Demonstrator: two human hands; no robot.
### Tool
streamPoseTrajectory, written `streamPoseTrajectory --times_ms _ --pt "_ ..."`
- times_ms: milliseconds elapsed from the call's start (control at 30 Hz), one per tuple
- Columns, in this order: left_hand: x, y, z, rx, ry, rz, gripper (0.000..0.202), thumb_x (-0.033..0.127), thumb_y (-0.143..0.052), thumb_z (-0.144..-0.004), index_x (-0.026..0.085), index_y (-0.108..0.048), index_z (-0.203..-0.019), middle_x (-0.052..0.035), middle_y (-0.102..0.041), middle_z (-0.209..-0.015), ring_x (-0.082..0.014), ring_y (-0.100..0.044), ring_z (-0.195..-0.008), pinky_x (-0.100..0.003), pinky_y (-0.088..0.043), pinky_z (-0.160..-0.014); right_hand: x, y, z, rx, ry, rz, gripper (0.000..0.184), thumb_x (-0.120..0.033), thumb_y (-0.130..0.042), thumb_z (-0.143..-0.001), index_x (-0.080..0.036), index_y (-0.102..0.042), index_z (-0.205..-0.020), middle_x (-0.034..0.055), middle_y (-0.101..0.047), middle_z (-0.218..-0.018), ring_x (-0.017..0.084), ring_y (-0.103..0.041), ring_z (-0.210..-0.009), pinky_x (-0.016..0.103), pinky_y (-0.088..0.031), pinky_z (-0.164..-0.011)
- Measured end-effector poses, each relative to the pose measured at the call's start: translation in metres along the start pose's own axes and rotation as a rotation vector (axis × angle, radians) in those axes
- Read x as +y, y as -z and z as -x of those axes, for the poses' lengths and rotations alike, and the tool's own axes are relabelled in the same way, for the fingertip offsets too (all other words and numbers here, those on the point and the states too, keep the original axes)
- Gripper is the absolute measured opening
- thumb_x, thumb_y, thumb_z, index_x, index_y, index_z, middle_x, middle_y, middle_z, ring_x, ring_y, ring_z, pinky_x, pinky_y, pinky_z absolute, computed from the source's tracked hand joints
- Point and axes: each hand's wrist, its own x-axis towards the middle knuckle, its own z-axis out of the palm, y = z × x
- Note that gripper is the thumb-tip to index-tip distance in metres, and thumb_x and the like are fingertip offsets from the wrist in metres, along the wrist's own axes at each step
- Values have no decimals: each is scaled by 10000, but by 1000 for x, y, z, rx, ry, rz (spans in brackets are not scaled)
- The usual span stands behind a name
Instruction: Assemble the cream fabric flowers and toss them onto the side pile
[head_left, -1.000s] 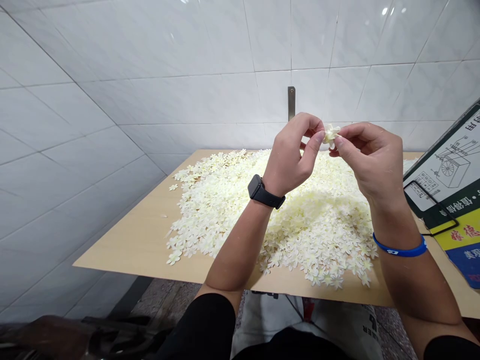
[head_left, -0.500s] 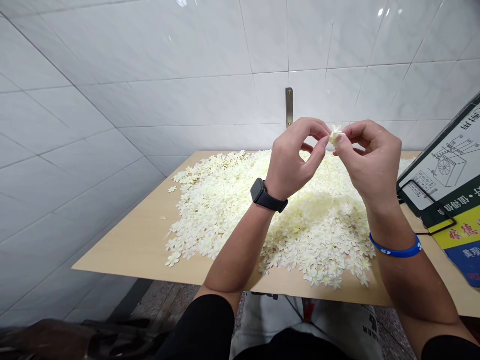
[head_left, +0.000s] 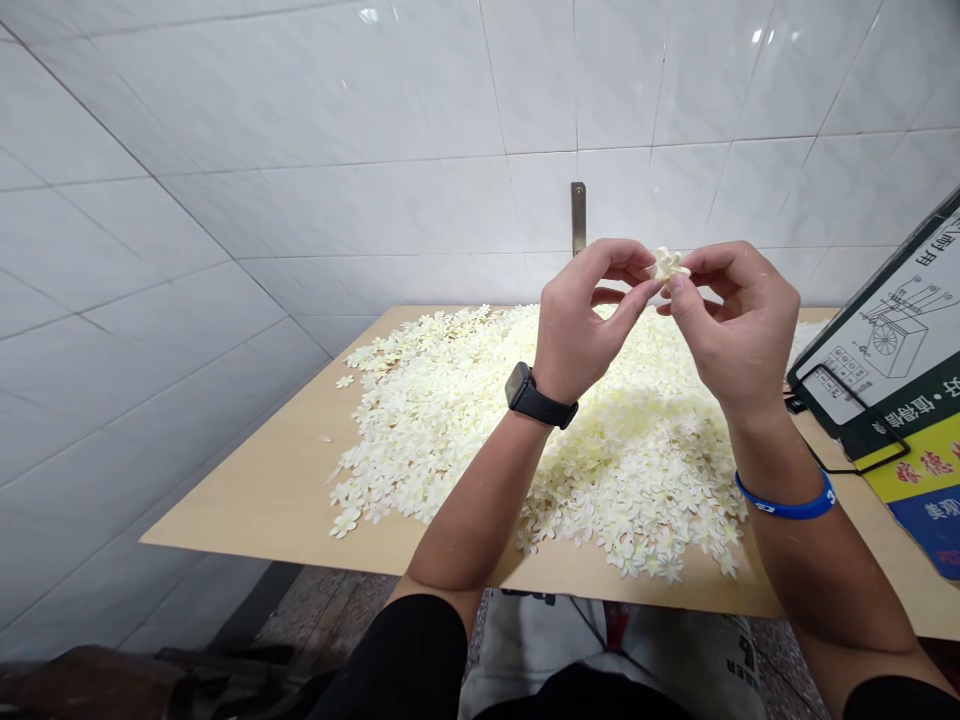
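Observation:
Between my two hands, raised above the far side of the table, is a small cream-white artificial flower [head_left: 667, 264] with its petals turned up. The thumb and fingertips of my left hand [head_left: 589, 310] pinch its left side. From the right, my right hand [head_left: 739, 320] grips it with thumb and forefinger. Whether it is one flower or several stacked cannot be made out. Below the hands spreads a wide heap of loose white flowers [head_left: 450, 430] with pale yellow centres. A black watch [head_left: 536, 397] is on my left wrist, a blue band [head_left: 787, 505] on my right.
The heap lies on a light wooden tabletop [head_left: 247, 500] set against a tiled wall [head_left: 390, 210]. A printed box [head_left: 892, 350] leans at the right, with a black wire frame [head_left: 862, 420] before it. A metal bracket [head_left: 578, 215] is fixed to the wall behind.
The flower has turned in my fingertips, so its petals now face me more. Both hands stay at nearly the same spot, still pinching it.

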Motion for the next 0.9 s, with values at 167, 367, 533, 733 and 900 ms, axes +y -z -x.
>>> streamPoseTrajectory --times_ms 167,367,533,733,900 --pt "0 6 -2 8 -5 -19 90 281 -658 -957 212 -646 -1013 -33 -724 -1013 -115 -699 -897 -234 -622 -720 -2 2 -1 -92 -57 -63 178 -394 -747 -898 -247 -647 -911 9 -655 -906 170 -691 -851 314 -637 -713" --pt "0 13 -7 -46 -17 25 176 345 -683 -948 228 -652 -1075 -54 -730 -1106 -140 -719 -981 -250 -644 -746 -2 6 -5 -162 -72 -148 212 -417 -776 -878 -238 -663 -890 5 -658 -877 160 -673 -809 311 -634 -699" --pt "-3 11 -5 -126 45 83 225 411 -664 -959 217 -661 -1071 -37 -752 -1022 -121 -735 -889 -246 -651 -759 1 6 -6 -139 -106 -143 207 -436 -764 -889 -246 -684 -905 9 -680 -878 155 -671 -778 312 -630 -695" --pt "1 13 -6 -96 53 89 234 438 -675 -947 217 -662 -1021 -29 -741 -967 -117 -717 -848 -247 -638 -716 -3 3 -5 -130 -116 -148 223 -467 -744 -899 -267 -673 -966 15 -681 -947 164 -684 -860 304 -630 -727" --pt "4 18 -6 -186 12 115 240 466 -592 -991 231 -622 -1028 -32 -702 -934 -123 -686 -801 -246 -596 -631 -3 5 -7 -369 -219 -265 348 -568 -710 -898 -236 -617 -846 -18 -620 -748 113 -603 -650 257 -561 -582"
